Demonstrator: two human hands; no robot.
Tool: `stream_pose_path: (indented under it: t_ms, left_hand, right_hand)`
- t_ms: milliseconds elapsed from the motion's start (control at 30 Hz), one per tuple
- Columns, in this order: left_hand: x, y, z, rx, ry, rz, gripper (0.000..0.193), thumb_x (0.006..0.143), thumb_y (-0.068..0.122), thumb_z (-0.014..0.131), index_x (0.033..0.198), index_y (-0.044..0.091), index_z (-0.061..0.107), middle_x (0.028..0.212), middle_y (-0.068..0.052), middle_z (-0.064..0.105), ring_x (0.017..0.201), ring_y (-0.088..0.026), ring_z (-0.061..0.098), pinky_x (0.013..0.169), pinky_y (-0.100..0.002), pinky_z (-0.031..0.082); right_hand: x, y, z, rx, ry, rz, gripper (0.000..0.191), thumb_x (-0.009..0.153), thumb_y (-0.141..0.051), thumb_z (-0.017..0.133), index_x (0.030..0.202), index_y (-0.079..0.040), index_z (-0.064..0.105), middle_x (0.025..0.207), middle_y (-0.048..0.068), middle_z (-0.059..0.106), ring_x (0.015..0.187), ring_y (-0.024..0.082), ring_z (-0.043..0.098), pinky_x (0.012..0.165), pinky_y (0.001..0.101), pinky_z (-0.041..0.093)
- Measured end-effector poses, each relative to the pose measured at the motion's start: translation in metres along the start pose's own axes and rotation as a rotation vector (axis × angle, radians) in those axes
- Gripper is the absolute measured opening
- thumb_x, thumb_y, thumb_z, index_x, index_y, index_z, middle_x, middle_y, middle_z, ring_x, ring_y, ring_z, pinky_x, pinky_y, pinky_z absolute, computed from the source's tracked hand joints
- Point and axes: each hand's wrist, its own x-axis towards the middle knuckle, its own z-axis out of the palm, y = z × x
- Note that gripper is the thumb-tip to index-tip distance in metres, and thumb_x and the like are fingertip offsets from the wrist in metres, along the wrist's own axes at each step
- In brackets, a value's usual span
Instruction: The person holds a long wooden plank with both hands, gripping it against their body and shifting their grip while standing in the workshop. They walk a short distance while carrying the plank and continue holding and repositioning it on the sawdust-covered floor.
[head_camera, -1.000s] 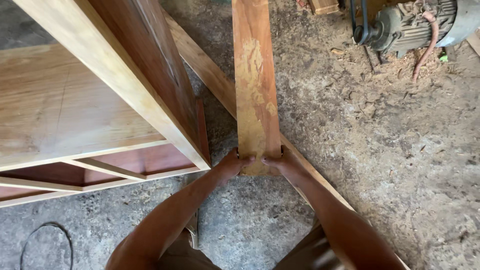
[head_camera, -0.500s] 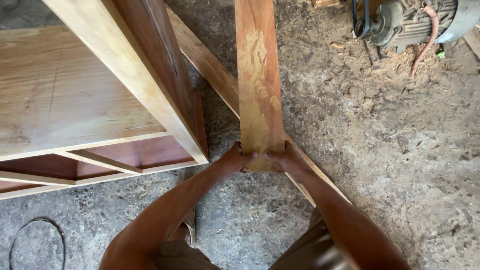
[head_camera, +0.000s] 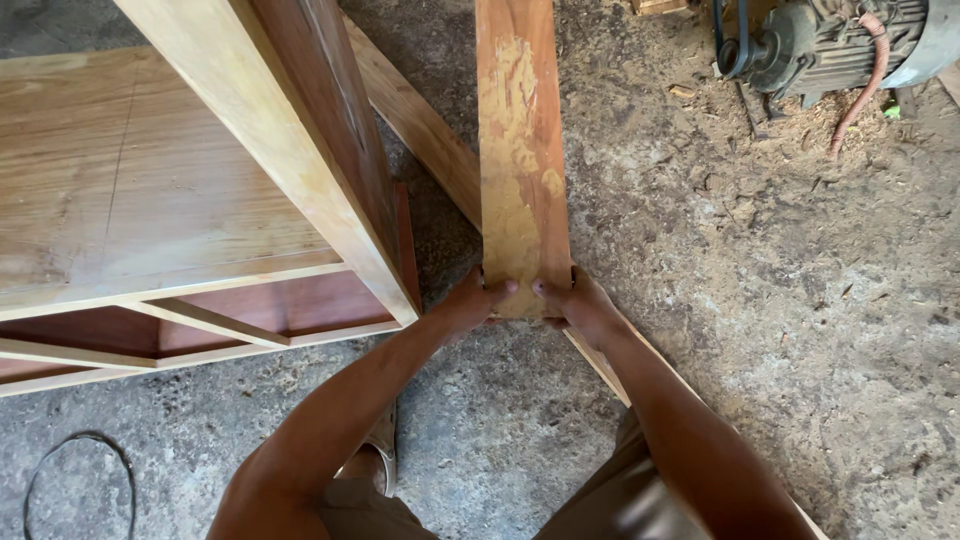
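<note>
Head view: your left hand (head_camera: 470, 300) and right hand (head_camera: 578, 300) each grip a side of the near end of the long plank (head_camera: 520, 170), thumbs on top, so it stays level above the dusty floor (head_camera: 780, 330), beside the big wooden frame (head_camera: 250, 170)

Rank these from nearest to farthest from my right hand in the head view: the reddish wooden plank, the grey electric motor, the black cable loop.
1. Reddish wooden plank, held in the right hand.
2. Grey electric motor, upper right.
3. Black cable loop, lower left corner.
</note>
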Motion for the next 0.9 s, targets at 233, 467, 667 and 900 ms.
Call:
stream_pose_path:
  t_ms: [233,467,667,900]
  left_hand:
    - [-0.003,0.011,-0.004,0.022,-0.001,0.002,0.072,0.092,0.042,0.067,0.145,0.006,0.036,0.132,-0.016,0.062,0.114,-0.027,0.067,0.079,-0.04,0.064]
    - [-0.004,0.014,-0.004,0.061,-0.001,-0.03,0.072,0.093,0.043,0.067,0.146,0.007,0.033,0.133,-0.015,0.061,0.116,-0.026,0.066,0.081,-0.039,0.063]
    - [-0.014,0.01,0.0,0.05,-0.055,-0.094,0.076,0.091,0.042,0.069,0.144,0.003,0.033,0.129,-0.018,0.064,0.109,-0.027,0.068,0.078,-0.04,0.062]
    - [-0.025,0.005,0.006,0.03,-0.151,-0.13,0.069,0.087,0.042,0.073,0.139,0.007,0.046,0.123,-0.015,0.068,0.103,-0.025,0.07,0.075,-0.039,0.062]
  right_hand:
    - [0.003,0.001,0.001,-0.012,0.003,-0.025,0.064,0.089,-0.042,0.073,0.134,-0.004,0.048,0.109,0.012,0.072,0.084,0.02,0.071,0.067,0.0345,0.062]
    - [0.003,-0.002,0.001,-0.003,-0.002,-0.023,0.064,0.088,-0.04,0.073,0.135,-0.004,0.047,0.108,0.014,0.072,0.082,0.021,0.073,0.066,0.0356,0.062]
    - [-0.011,0.002,0.001,-0.048,-0.042,0.007,0.064,0.089,-0.04,0.071,0.136,-0.003,0.048,0.109,0.016,0.074,0.084,0.026,0.074,0.067,0.038,0.062]
    - [-0.029,0.01,-0.003,-0.023,-0.044,0.05,0.078,0.084,-0.037,0.077,0.142,-0.005,0.036,0.121,0.016,0.067,0.097,0.028,0.074,0.071,0.043,0.065]
